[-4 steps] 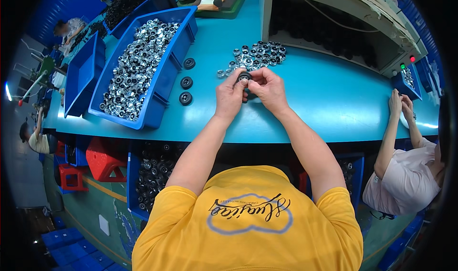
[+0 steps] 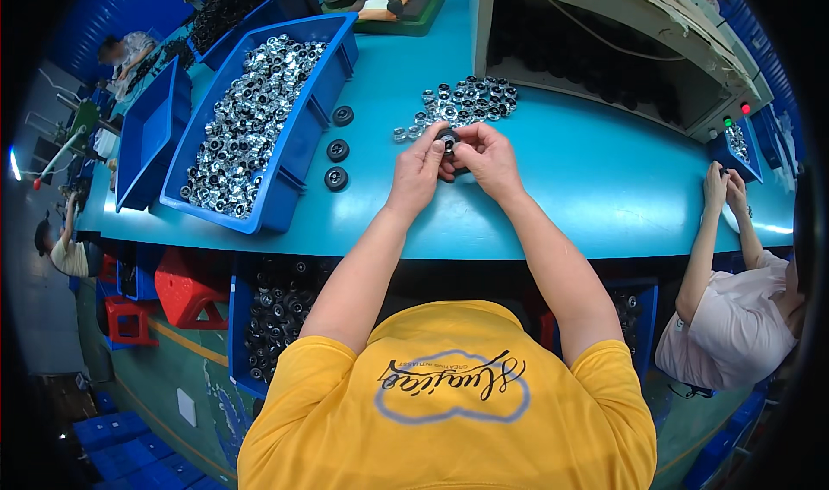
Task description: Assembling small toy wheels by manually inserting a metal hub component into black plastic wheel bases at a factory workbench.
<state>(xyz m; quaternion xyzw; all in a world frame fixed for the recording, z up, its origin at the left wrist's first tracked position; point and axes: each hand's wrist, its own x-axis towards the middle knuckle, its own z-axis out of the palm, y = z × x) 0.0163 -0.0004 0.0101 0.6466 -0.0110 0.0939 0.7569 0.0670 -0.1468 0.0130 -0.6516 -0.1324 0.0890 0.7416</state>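
Black wheel [image 2: 448,138], shiny at its middle, sits to the right of the big blue bin [image 2: 321,101], up off the worktop [image 2: 389,67]. Left hand [image 2: 416,175] and right hand [image 2: 488,162] both on it, one from each side, fingers narrowed to a pinch. Probably gripped like this so thumbs can work the face while curled fingers back it; small piece, so fingertips suit better than palms. Fingers cover much of it, can't tell if the shiny middle is fully seated.

Big blue bin is heaped with shiny parts [image 2: 250,119]; tall walls likely there to stop them rolling off. Three loose wheels [image 2: 338,151] in a rough row just beside the bin's right wall, lying flat, not touching each other. Flat presumably keeps them put, and the spot looks handy for the left hand. Shiny pile [image 2: 471,100] further right of the bin, beyond the hands, spread thin, maybe for quick picking. Second blue bin [image 2: 151,136] just left of the big one, apparently out of the arms' way.
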